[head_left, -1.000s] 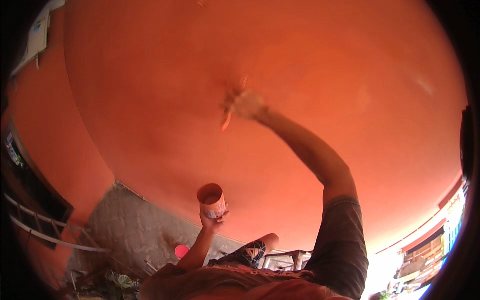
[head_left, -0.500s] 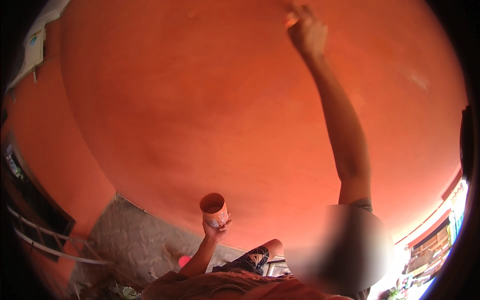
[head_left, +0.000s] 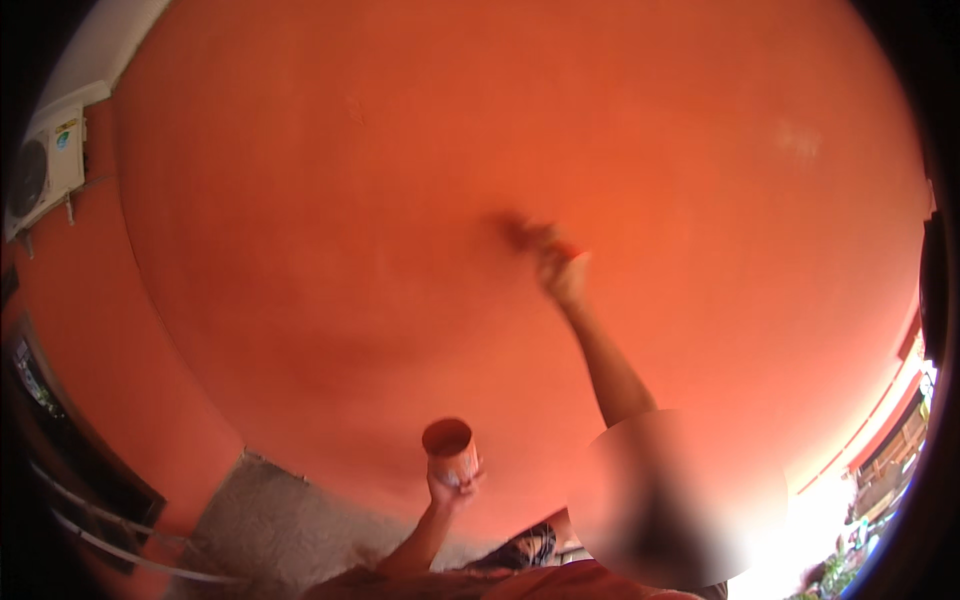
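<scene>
My left hand (head_left: 450, 488) holds an orange-stained cylindrical paint can (head_left: 450, 456) low in front of me, fingers wrapped round its lower part and its open top facing up. My right hand (head_left: 562, 275) is raised against the broad orange wall (head_left: 320, 200), gripping a paintbrush (head_left: 517, 232) whose dark bristle end points up and left at the wall. Both brush and right hand are smeared by motion, so whether the bristles touch the wall cannot be told. A blurred patch hides my right upper arm.
An air-conditioner unit (head_left: 55, 165) hangs at upper left, above a dark window (head_left: 45, 390). A metal ladder (head_left: 120, 550) stands at lower left, beside a grey concrete surface (head_left: 270, 510). At lower right are bright daylight, plants (head_left: 840, 570) and wooden boards (head_left: 900, 440).
My right hand with the brush rose high up the wall half a second ago and is now back down near the middle, further left. The can sits slightly lower and further right in view.
</scene>
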